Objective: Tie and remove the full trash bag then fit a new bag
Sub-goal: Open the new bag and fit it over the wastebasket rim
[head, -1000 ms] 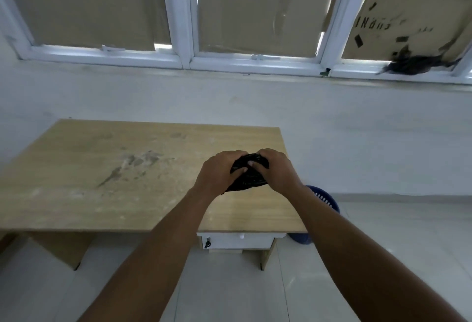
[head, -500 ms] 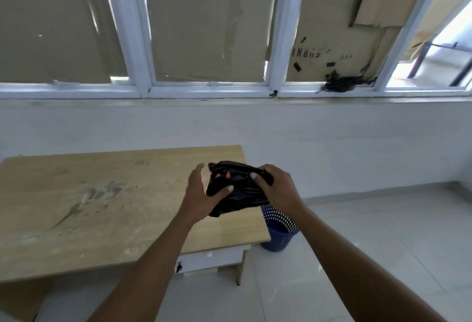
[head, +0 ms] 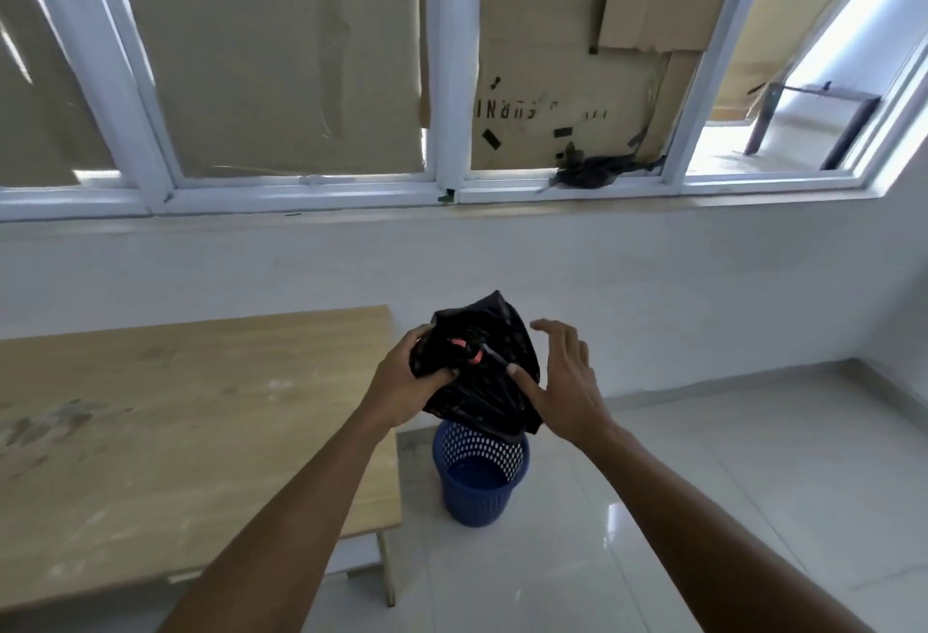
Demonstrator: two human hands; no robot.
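A crumpled black trash bag (head: 489, 371) with a small red mark on it hangs in the air above a blue perforated bin (head: 481, 476) that stands on the floor with no liner in it. My left hand (head: 409, 383) grips the bag's left side, fingers curled into the plastic. To the bag's right, my right hand (head: 565, 381) has straight spread fingers, and its thumb touches the plastic.
A wooden table (head: 165, 431) fills the left, its right edge beside the bin. Behind runs a white wall under windows covered with cardboard (head: 562, 79). A dark rag (head: 595, 170) lies on the window ledge. Glossy white floor tiles (head: 728, 507) spread to the right.
The view has swung right from the table to the bin. Both hands lifted the bag off the tabletop and carried it over the bin. My right hand has let go and spread its fingers.
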